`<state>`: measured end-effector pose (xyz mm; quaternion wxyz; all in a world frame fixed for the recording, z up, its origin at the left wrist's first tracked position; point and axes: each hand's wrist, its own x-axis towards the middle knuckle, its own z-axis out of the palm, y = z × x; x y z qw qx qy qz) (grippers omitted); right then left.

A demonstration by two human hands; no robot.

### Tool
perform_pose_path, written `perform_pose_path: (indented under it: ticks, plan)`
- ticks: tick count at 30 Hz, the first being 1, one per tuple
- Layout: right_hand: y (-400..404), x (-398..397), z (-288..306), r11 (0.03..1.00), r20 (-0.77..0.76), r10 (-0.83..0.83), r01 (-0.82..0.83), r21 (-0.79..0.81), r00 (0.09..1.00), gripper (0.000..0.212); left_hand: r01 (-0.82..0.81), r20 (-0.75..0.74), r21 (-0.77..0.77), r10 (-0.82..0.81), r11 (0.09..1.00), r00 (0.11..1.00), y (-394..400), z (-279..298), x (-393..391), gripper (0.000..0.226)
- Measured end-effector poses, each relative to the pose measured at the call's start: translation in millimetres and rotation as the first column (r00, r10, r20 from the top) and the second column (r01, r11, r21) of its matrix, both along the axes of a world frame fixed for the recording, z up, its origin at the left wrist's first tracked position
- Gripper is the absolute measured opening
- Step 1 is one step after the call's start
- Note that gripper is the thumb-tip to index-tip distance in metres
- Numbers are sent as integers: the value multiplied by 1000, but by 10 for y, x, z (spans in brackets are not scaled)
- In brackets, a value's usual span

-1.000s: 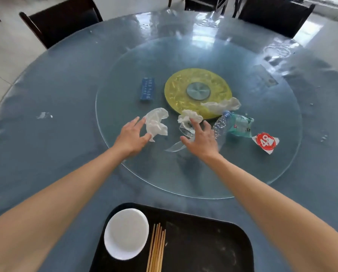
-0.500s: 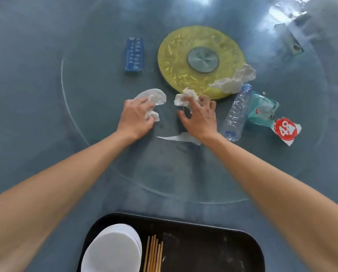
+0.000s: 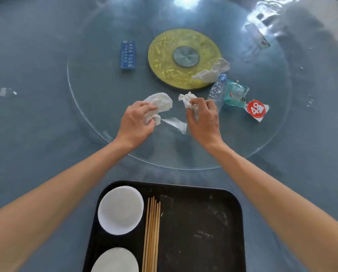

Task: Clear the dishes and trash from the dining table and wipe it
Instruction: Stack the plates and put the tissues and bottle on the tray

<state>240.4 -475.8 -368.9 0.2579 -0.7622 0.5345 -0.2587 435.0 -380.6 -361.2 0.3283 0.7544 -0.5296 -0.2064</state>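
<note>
Crumpled tissue (image 3: 160, 104) lies bunched in our left hand (image 3: 137, 122), whose fingers curl round its lower folds while the upper part puffs out above the knuckles; our right hand (image 3: 203, 118) has its fingers curled on a second wad of tissue (image 3: 186, 100), pinching it against the thumb, with the white paper sticking up past the fingertips; a clear plastic strip (image 3: 175, 123) lies between our two hands, and we cannot tell whether the right hand has hold of it too. Both hands work over the near part of the glass turntable (image 3: 89, 107), which sits on the blue surface (image 3: 37, 134); a yellow disc (image 3: 164, 61) marks the turntable's centre, with a blue packet (image 3: 128, 54) to its left; a third tissue (image 3: 211, 72) overlaps the disc's right edge; just right of our right hand lies an empty plastic bottle (image 3: 216, 91), touching a green wrapper (image 3: 235, 94), and beside that a red and white label (image 3: 257, 110). Nearer to us, a black tray (image 3: 203, 228) carries two white dishes (image 3: 121, 210) and a bundle of chopsticks (image 3: 152, 232) laid side by side.
</note>
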Motion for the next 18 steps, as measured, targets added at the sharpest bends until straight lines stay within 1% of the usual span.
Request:
perform_pose_path:
  ticks: [5, 8, 11, 14, 18]
  plan:
    - [787, -532, 120, 1000, 43, -2, 3, -9, 999, 22, 118, -26, -30, -119, 993, 993, 581, 232, -524, 37]
    - [1240, -875, 97, 999, 31, -17, 16, 31, 999, 22, 183, -33, -16, -183, 983, 983, 914, 181, -779, 37]
    - [1641, -1201, 3, 995, 4, -46, 46, 84, 999, 22, 211, -46, 23, -209, 977, 977, 1248, 62, -1005, 38]
    - [2014, -1451, -167, 987, -68, -82, 91, 132, 994, 23, 239, -74, 62, -234, 969, 969, 1571, -110, -1220, 43]
    - [2337, -1625, -420, 984, -227, -73, 107, 144, 971, 28, 293, -98, 121, -282, 948, 954, 1876, -417, -1451, 49]
